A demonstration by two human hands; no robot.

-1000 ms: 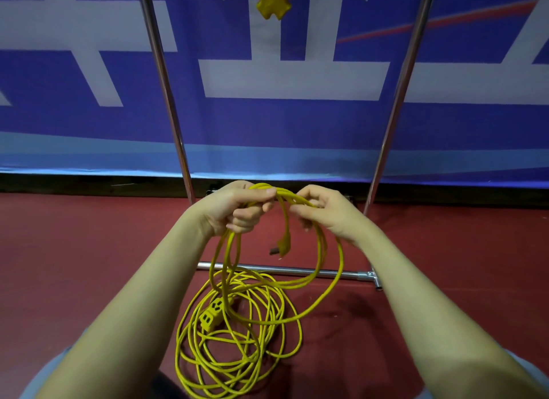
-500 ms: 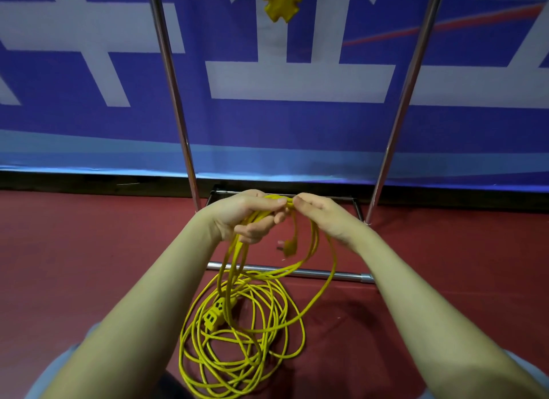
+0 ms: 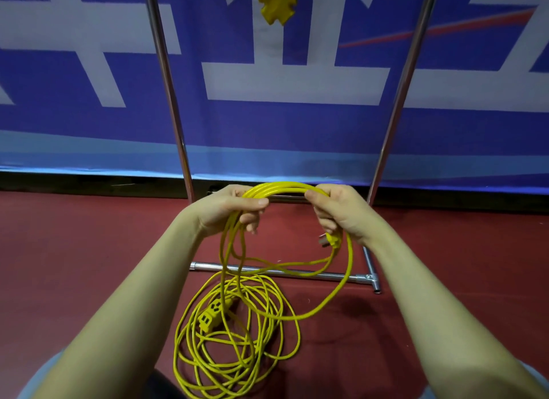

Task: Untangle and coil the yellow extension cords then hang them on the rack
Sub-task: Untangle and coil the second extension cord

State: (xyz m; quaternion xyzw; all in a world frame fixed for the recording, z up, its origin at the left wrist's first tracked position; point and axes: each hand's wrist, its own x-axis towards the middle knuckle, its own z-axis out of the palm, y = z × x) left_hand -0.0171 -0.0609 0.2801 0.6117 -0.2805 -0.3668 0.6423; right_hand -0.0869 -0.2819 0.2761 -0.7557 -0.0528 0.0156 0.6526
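Note:
A yellow extension cord (image 3: 285,188) is stretched as a few bundled strands between my two hands. My left hand (image 3: 228,208) grips the left end of the bundle. My right hand (image 3: 338,211) grips the right end, and the cord's plug (image 3: 329,240) hangs just below it. Loops drop from both hands to a loose yellow pile (image 3: 237,339) on the red floor, where the socket end (image 3: 212,312) lies. The metal rack (image 3: 166,80) stands right behind my hands. Another yellow cord (image 3: 276,3) hangs from it at the top edge.
The rack's right upright (image 3: 401,86) and its floor bar (image 3: 297,272) frame the space behind the pile. A blue and white banner (image 3: 297,83) covers the wall behind. Red floor (image 3: 74,265) spreads to both sides.
My hands were close together and have pulled apart, spreading the held strands into a wider arc. The plug has moved right along with my right hand.

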